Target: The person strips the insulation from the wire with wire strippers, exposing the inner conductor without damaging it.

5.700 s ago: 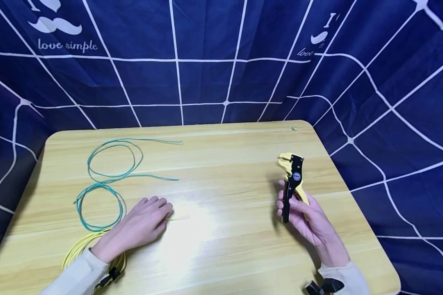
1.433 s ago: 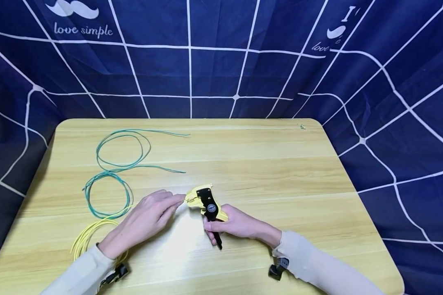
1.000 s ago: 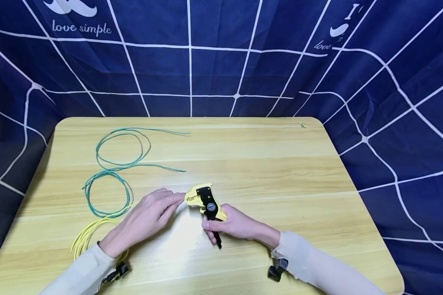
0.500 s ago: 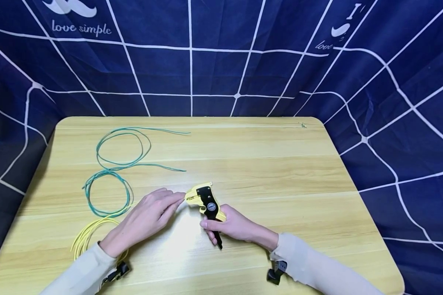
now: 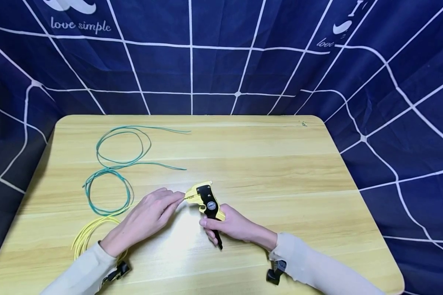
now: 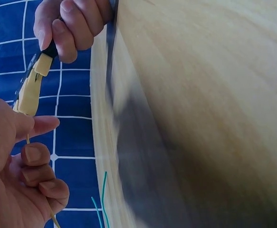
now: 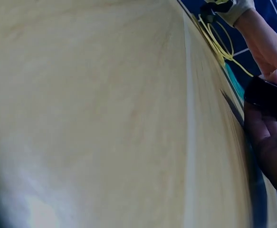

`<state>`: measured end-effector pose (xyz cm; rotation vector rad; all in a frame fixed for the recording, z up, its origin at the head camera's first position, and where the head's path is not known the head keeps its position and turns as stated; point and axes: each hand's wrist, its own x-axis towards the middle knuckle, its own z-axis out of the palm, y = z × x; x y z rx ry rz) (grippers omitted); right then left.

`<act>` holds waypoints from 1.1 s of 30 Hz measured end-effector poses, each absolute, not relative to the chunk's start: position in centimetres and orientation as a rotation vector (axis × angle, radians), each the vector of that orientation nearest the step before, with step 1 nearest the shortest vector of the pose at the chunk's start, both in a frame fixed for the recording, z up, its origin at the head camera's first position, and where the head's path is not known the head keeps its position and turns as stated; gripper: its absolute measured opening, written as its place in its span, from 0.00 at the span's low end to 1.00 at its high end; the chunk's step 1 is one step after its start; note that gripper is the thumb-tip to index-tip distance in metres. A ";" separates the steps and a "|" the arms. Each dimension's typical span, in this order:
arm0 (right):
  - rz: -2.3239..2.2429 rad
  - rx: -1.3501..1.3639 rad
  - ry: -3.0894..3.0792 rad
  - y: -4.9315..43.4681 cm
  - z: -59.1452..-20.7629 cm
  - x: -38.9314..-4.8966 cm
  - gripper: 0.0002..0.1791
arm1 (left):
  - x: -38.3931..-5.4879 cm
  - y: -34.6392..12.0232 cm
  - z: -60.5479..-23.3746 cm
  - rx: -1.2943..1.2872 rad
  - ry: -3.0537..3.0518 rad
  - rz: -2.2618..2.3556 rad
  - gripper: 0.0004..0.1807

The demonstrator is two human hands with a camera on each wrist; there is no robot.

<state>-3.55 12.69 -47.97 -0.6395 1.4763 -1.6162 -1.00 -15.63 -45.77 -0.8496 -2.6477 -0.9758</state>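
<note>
My right hand point(image 5: 233, 223) grips a yellow-and-black wire stripper point(image 5: 209, 201) by its handles above the middle of the table. The stripper's head points left and meets the fingertips of my left hand point(image 5: 151, 211). In the left wrist view, a thin yellow wire point(image 6: 53, 217) runs through the left hand, under its curled fingers, and up to the stripper's nose. Thumb and index finger pinch it there. The wire's end inside the tool is hidden. Behind the left forearm lies the rest of the yellow wire, a loose coil point(image 5: 84, 235).
Coiled green wire point(image 5: 114, 167) lies on the left of the table point(image 5: 273, 172), its loose ends reaching right. Small green scraps point(image 5: 304, 123) sit in the far right corner. A blue curtain with white lines point(image 5: 214, 69) surrounds the table's back and sides.
Since the oldest frame, the right hand has carried the wire stripper left to the left hand, which has lifted the yellow wire's end to it. Over the last second both hands have stayed nearly still.
</note>
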 end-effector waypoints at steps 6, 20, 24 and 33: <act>-1.605 -0.643 1.497 12.7 -47.9 -3.5 0.22 | -0.9 -15.6 -45.7 -0.864 -2.666 -1.001 0.06; -1.582 -0.574 1.591 12.2 -48.2 -2.9 0.26 | -1.0 -15.3 -46.2 -0.879 -2.601 -1.005 0.12; -1.587 -0.544 1.590 12.1 -48.2 -2.8 0.27 | -1.0 -15.1 -46.3 -0.870 -2.597 -0.999 0.16; -1.615 -0.508 1.566 12.1 -48.0 -2.7 0.26 | -1.1 -14.9 -46.2 -0.869 -2.604 -0.998 0.18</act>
